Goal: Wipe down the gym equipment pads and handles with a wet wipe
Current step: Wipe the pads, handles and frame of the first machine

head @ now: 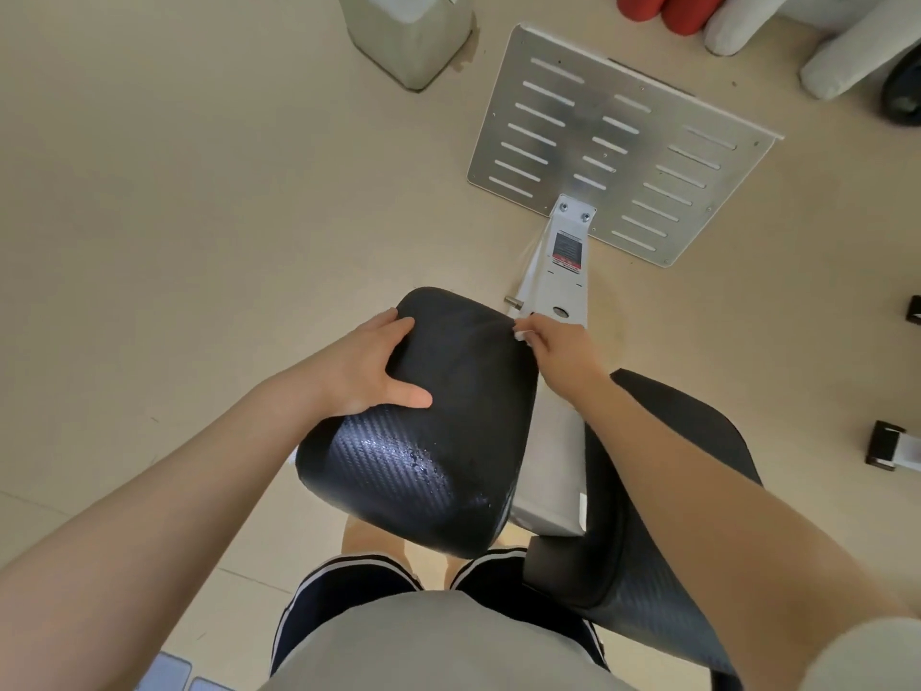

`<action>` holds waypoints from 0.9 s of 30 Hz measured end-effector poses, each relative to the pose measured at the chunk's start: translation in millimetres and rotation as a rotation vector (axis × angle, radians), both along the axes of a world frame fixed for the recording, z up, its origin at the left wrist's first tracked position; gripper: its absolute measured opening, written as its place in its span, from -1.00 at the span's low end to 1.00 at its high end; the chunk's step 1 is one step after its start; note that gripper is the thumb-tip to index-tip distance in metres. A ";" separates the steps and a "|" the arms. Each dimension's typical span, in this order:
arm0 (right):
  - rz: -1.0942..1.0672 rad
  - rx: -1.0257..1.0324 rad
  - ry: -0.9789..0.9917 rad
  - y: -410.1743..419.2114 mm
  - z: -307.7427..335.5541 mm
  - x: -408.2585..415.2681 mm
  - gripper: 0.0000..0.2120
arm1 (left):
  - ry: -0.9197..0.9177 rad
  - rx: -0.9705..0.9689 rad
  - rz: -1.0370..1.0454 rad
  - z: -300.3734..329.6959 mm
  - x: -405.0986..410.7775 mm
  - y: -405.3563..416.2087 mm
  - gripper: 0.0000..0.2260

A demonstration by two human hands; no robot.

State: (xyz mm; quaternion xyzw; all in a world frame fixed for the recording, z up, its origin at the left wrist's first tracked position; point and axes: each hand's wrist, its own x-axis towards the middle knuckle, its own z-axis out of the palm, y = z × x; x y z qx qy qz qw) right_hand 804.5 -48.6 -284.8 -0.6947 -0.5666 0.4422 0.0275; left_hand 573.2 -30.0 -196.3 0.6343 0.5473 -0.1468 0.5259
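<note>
A black textured pad [448,441] sits in front of me, with damp streaks and small drops near its lower middle. My left hand [371,364] grips its far left edge, thumb lying across the top. At the pad's far right corner my right hand [558,344] holds a small white wet wipe [521,335], of which only a bit shows past the fingers. A second black pad [663,496] lies to the right, partly under my right forearm. A white metal post [558,291] runs between the pads.
The post joins a slotted metal footplate [623,142] on the beige floor ahead. A grey block [408,37] stands at the far left of it. Red and white rolls [697,17] lie at the far right. White bar ends with dark caps [892,446] show at the right edge.
</note>
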 end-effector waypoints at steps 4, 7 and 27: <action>0.152 0.173 0.185 -33.9 46.7 -31.4 -0.76 | 0.083 -0.009 0.023 4.3 2.2 0.3 -0.15; 0.346 0.264 0.351 -56.4 71.1 -37.7 -0.76 | 0.116 -0.024 0.072 5.8 2.5 0.3 -0.24; 0.031 0.084 -0.004 -74.0 97.0 -51.2 -0.73 | -0.142 -0.127 0.564 21.5 -33.5 -26.4 -0.77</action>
